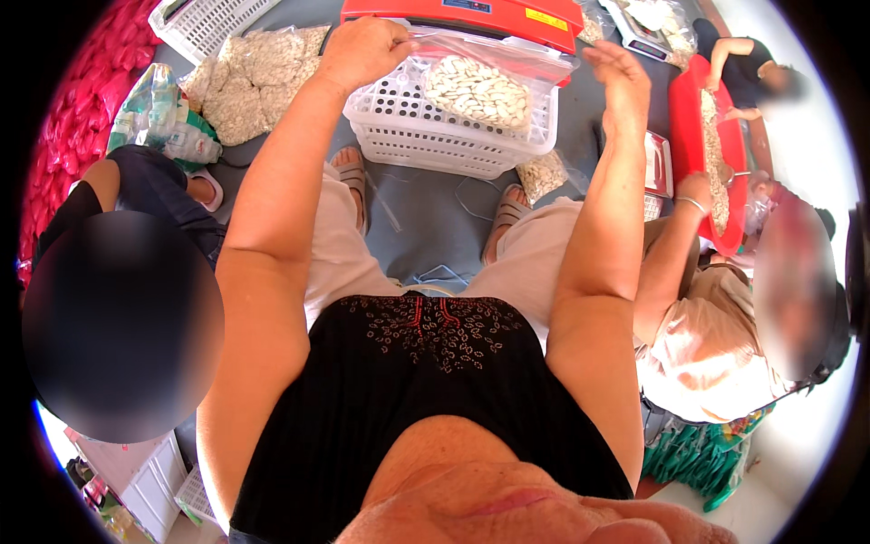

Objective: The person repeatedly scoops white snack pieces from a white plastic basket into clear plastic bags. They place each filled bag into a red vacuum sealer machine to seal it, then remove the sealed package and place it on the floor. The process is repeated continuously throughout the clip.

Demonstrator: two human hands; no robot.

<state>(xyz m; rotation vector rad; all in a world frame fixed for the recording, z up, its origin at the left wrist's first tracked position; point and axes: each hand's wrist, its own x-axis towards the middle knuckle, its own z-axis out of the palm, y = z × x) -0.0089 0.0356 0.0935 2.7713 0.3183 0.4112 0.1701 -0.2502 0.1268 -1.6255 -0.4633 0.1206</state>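
Note:
A clear plastic bag of flat, pale seeds point(478, 92) lies on an upturned white plastic crate point(435, 156). Its mouth edge runs along the front of a red bag sealer point(471, 20). My left hand point(364, 53) is closed, fingertips pinching the bag's upper left corner by the sealer. Beside the sealer's right end, my right hand point(619, 80) is raised with loosely bent fingers apart, close to the bag's right corner. Nothing shows in that hand.
Large bags of seeds point(258, 86) lie to the left, near a white basket point(204, 27). A smaller seed bag point(542, 176) rests on the floor by my foot. At right, co-workers reach into a red trough point(693, 136) of seeds. A scale point(639, 34) stands far right.

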